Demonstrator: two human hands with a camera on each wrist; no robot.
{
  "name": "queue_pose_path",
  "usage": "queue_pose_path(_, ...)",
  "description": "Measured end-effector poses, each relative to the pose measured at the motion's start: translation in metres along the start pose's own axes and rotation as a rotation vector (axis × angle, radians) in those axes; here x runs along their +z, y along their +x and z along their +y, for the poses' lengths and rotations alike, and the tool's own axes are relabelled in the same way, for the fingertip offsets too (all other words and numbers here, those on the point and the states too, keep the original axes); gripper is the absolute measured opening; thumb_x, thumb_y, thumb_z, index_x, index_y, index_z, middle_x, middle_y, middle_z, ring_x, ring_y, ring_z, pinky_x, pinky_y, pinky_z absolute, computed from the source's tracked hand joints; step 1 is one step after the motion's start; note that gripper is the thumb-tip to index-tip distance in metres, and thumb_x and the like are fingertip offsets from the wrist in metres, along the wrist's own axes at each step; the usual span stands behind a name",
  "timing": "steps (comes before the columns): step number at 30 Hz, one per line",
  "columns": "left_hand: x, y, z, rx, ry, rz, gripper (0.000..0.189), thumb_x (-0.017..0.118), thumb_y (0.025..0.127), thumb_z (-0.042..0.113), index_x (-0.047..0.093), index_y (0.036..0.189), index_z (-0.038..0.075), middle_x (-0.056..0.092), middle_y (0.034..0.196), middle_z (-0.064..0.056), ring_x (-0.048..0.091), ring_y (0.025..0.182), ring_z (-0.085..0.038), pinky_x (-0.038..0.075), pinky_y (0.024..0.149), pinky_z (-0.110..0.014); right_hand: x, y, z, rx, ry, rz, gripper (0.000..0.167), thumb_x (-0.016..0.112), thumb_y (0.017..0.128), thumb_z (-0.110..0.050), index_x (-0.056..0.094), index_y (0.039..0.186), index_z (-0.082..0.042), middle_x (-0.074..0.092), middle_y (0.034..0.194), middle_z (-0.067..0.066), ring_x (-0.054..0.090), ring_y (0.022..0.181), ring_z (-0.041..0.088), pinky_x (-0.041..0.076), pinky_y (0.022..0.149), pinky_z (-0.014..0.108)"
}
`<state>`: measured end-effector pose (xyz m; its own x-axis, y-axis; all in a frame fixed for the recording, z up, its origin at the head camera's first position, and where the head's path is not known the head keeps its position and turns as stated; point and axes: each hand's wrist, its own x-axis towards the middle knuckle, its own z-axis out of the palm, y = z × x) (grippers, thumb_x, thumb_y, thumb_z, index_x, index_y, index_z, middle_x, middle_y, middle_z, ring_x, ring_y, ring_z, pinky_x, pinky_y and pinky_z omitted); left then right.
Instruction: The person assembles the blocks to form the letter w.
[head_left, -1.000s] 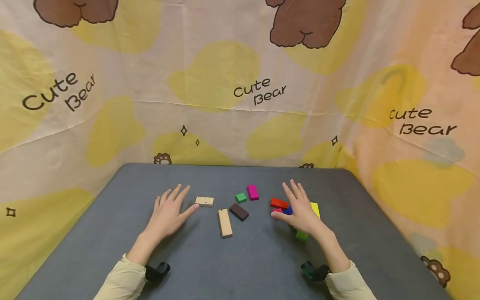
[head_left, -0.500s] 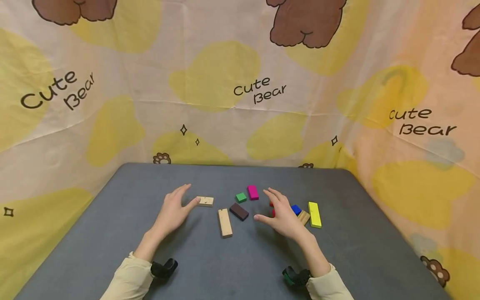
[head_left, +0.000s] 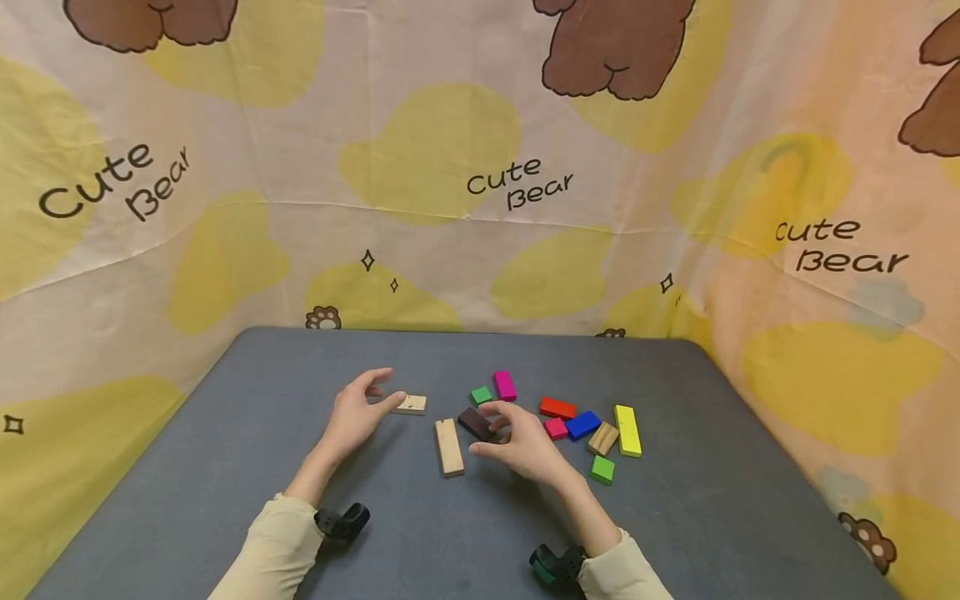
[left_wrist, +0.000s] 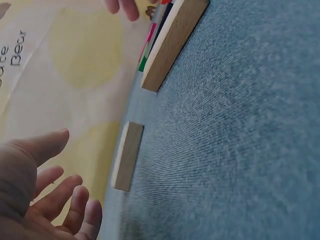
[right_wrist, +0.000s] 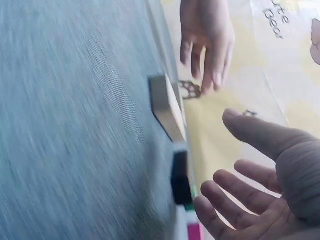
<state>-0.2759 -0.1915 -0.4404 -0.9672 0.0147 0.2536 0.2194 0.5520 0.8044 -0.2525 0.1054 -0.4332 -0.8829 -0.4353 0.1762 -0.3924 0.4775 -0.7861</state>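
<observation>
I have the right hand [head_left: 520, 446] above the tabletop [head_left: 420, 542], thumb and fingers parted and loosely bent, nothing between them; in the head view it covers the right end of the dark brown block [head_left: 472, 422]. Whether the fingertips touch that block I can't tell. My left hand [head_left: 356, 417] is likewise empty, thumb away from the fingers, just beside the short pale block [head_left: 414, 405] and, by the left wrist view, apart from it.

Between the hands lies the long pale block [head_left: 450, 447], flat. Farther off are a green block [head_left: 481, 395] and a magenta block [head_left: 505, 385]; to the right, the red block [head_left: 557, 407], blue block [head_left: 582, 425] and yellow block [head_left: 628, 431].

I read this as the reach, before any grasp. Next, I judge, I'd lower each hand and close thumb and fingers across its nearest block's narrow sides, without nudging the neighbours.
</observation>
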Motion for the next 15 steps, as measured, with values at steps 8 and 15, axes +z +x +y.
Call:
queue_pose_path(8,0.008,0.01,-0.016,-0.124,-0.29,0.013,0.053,0.07,0.094,0.018,0.05,0.139,-0.003,0.056,0.135,-0.02,0.049,0.126,-0.035,0.044,0.101,-0.048,0.023,0.006,-0.009,0.103,0.213,-0.04,0.052,0.081,0.084,-0.02,0.06,0.128,-0.003,0.063,0.123,0.011,0.064,0.097,0.022,0.055,0.081,0.036)
queue_pose_path(15,0.012,0.017,-0.025,-0.152,-0.336,0.033,0.051,0.072,0.091,0.012,0.053,0.136,-0.004,0.059,0.131,-0.02,0.053,0.123,-0.032,0.045,0.101,-0.044,0.033,0.007,-0.013,0.239,0.32,0.051,0.055,0.084,0.078,-0.008,0.06,0.127,0.003,0.064,0.119,0.014,0.065,0.088,0.021,0.056,0.077,0.035)
